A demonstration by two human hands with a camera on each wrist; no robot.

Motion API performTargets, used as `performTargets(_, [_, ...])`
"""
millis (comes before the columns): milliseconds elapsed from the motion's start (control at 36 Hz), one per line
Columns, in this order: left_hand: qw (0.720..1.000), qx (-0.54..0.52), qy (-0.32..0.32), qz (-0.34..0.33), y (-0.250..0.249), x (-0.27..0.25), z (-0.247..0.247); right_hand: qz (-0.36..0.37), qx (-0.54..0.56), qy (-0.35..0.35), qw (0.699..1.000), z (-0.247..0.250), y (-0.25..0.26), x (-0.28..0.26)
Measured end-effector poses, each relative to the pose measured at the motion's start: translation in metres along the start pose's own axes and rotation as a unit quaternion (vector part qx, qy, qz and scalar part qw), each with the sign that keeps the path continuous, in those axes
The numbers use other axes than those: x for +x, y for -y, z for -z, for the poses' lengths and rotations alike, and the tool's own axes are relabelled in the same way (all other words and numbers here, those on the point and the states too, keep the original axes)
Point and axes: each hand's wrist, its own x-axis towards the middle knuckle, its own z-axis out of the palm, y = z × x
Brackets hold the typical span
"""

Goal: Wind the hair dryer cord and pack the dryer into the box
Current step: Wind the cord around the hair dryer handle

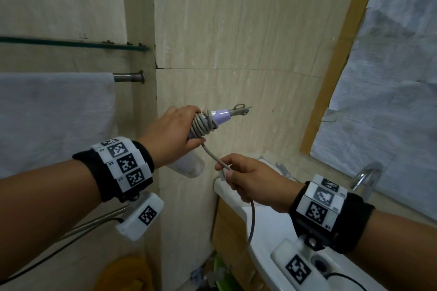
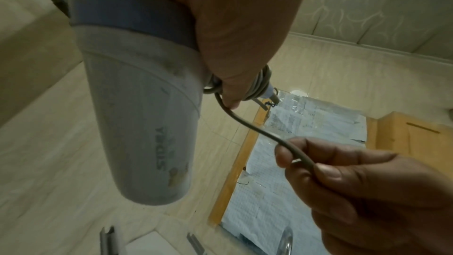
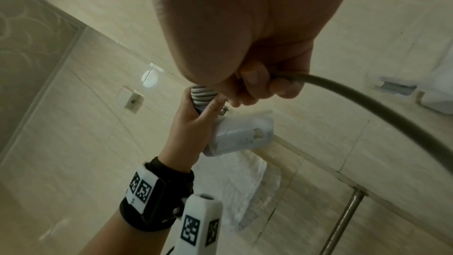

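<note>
The left hand [image 1: 171,134] grips the hair dryer [image 2: 139,123] handle, its long end pointing right. The right hand [image 1: 251,181] pinches the loose cord [image 1: 214,156] just below those fingers, nearer the coils.

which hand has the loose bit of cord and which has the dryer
The right hand pinches the loose stretch of cord. The left hand grips the hair dryer by its handle, over the coils already wound there.

Both forearms are bare. Each wrist wears a black band [image 1: 94,172] ringed with white blocks bearing black square-pattern markers [image 1: 125,163]; a white camera pod [image 1: 142,216], also marked, hangs beneath, trailing a thin black cable [image 1: 42,264].
</note>
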Motion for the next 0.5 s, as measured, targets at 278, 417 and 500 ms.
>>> performTargets(278, [0.998,-0.027,0.052,0.01,0.006,-0.0025,-0.0077,-0.026,0.096,0.029,0.995,0.0057,0.0055,-0.0019])
performTargets(417, [0.996,-0.039,0.074,-0.007,0.0098,-0.0024,-0.0095,-0.043,0.135,0.025,0.99,0.0072,0.006,-0.0032])
performTargets(500, [0.995,-0.032,0.089,-0.017,0.0102,-0.0039,-0.0094,-0.045,0.152,0.024,0.987,0.0085,0.0066,-0.0048])
